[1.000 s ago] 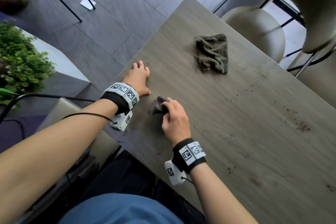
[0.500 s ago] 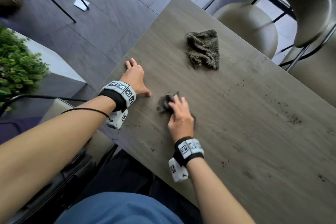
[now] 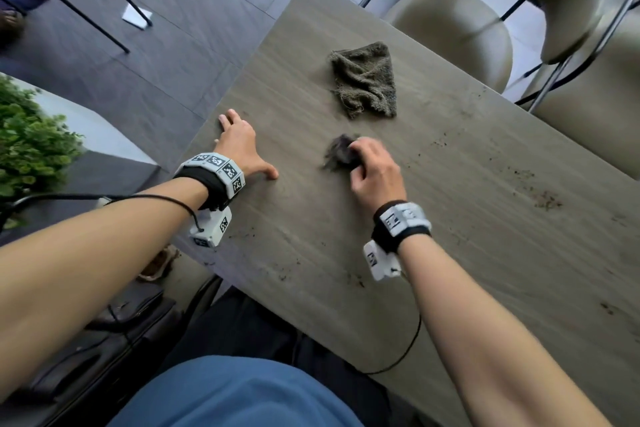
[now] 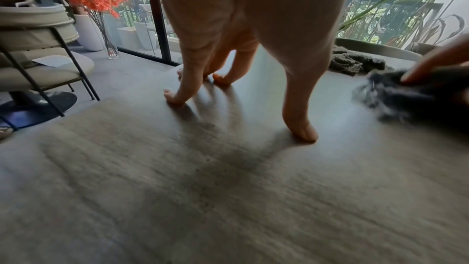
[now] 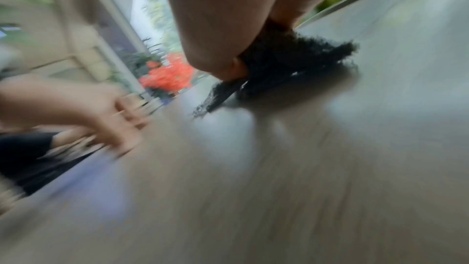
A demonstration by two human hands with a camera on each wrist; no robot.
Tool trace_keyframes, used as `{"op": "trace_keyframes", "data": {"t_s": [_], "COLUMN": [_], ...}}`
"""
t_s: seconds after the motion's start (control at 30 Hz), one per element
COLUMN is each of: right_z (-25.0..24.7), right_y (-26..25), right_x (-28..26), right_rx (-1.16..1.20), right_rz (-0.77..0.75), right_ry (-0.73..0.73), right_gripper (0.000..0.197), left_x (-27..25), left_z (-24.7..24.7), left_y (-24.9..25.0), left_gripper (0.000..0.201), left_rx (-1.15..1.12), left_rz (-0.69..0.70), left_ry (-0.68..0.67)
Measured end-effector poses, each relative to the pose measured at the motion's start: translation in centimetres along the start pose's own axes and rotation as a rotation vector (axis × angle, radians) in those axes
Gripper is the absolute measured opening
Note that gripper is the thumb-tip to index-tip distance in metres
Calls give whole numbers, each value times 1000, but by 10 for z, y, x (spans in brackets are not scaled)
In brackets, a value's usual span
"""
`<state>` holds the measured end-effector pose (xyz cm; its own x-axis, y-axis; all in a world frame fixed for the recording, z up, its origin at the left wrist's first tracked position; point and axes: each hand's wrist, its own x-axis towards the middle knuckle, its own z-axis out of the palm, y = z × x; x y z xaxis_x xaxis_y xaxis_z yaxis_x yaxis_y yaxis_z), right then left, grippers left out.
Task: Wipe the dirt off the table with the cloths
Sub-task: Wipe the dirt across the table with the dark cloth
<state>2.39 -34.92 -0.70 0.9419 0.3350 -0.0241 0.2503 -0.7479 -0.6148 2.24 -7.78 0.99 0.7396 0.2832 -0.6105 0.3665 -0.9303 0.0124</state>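
Our right hand [image 3: 375, 172] has its fingers curled round a small dark cloth [image 3: 337, 152], bunched up and pressed on the worktop [image 3: 450, 253]. Most of that cloth is buried under the fingers, so we only get the frayed bit poking out past the fingertips, and the right wrist view is too smeared to show much beyond a dark clump under the thumb. Out to its left, our left hand [image 3: 242, 146] is just planted, fingers spread and straight, tips on the worktop near the edge, gripping nothing. Compared with half a second ago, the right hand and dark cloth have slid farther from us, closer to the second cloth; the left hand hasn't budged. Specks of dirt [image 3: 545, 199] sit off to the right of the right hand, some closer to us too. Beyond the right hand lies the olive cloth [image 3: 365, 80], crumpled and untouched, with a beige chair [image 3: 450, 31] behind, partly cut off.
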Motion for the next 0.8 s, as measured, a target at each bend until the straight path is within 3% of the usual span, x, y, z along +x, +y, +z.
{"op": "trace_keyframes", "data": {"t_s": [0.13,0.3,0.6,0.7,0.8], "right_z": [-20,3,44,34,8], "right_y": [39,25,-35,-33,-11], "right_x": [27,-17,-151,-142,-94], "right_rx": [-31,-16,69,135,110], "right_rz": [85,195,5,-8,-9], "right_ry": [69,92,-131,-118,-59], "right_gripper": [45,46,49,46,43], "left_x": [1,1,0,0,0], "left_z": [1,2,4,4,4], "left_y": [1,2,0,0,1], "left_gripper": [144,144,145,145,145], "left_rx": [-3,-12,-20,-20,-17], "left_rz": [-14,-17,-11,-11,-8], "left_ry": [-6,-7,-3,-6,-3]}}
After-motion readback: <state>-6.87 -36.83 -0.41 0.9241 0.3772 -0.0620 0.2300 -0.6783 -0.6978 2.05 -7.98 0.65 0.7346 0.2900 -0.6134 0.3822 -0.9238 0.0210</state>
